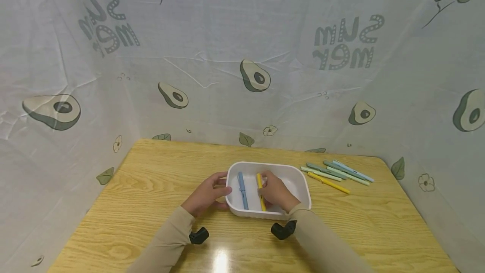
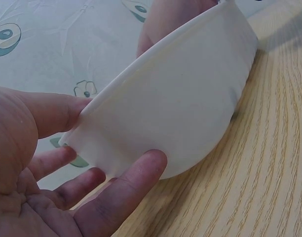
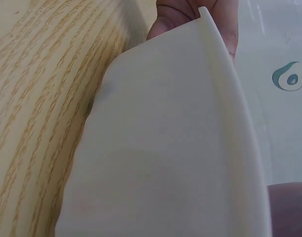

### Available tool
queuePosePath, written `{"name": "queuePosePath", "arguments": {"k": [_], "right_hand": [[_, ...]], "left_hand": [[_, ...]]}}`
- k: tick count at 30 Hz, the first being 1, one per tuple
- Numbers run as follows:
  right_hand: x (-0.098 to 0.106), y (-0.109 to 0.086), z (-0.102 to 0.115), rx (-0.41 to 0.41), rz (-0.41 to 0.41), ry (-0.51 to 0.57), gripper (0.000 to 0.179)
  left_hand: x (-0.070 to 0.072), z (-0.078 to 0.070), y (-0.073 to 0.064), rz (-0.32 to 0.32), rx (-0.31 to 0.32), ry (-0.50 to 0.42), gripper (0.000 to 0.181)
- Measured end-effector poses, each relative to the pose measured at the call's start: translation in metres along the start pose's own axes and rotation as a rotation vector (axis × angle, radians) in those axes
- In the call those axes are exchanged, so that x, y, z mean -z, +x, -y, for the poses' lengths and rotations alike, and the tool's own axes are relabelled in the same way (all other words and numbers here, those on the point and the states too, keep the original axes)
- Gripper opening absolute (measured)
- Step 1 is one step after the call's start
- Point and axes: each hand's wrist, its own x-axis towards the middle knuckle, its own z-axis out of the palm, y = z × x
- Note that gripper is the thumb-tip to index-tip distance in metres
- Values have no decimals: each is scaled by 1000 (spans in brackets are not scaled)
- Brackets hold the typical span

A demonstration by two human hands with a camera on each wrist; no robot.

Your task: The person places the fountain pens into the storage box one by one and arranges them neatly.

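A white plastic tray [image 1: 296, 183] stands on the table in front of me. My left hand [image 1: 206, 195] grips its left end, thumb over the rim and fingers spread along the outer wall, as the left wrist view shows closely. Inside the tray, a blue pen [image 1: 243, 191] lies lengthwise toward the left. My right hand [image 1: 278, 192] reaches in over the tray and pinches a yellow pen [image 1: 259, 179] to the right of the blue one. In the right wrist view the tray wall [image 3: 151, 133] hides most of that hand and the pen.
Right of the tray, several loose pens lie in an overlapping group: a yellow pen [image 1: 329, 182] in front, pale and dark green pens [image 1: 326, 172] and a light blue pen [image 1: 352, 170] behind. The wooden table [image 1: 163, 167] ends at a printed curtain [image 1: 212, 108].
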Motion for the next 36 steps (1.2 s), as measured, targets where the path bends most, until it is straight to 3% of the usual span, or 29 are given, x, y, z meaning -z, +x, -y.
{"name": "queuePosePath", "arguments": {"k": [5,12,19,28,36], "right_hand": [[2,-2,2,-1,-7,-70,55],[1,-1,0,20,-34,-137,39],[-1,0,0,14,-10,-92,34],[-8,4,5,-23,40,18,55],[-14,2,15,6,46,10,54]], "left_hand": [[-1,0,0,0,7,-7,62],[-1,0,0,-3,2,-4,61],[0,1,0,-1,0,-16,63],[1,5,2,-4,-12,-19,63],[2,4,3,1,-2,-21,66]]}}
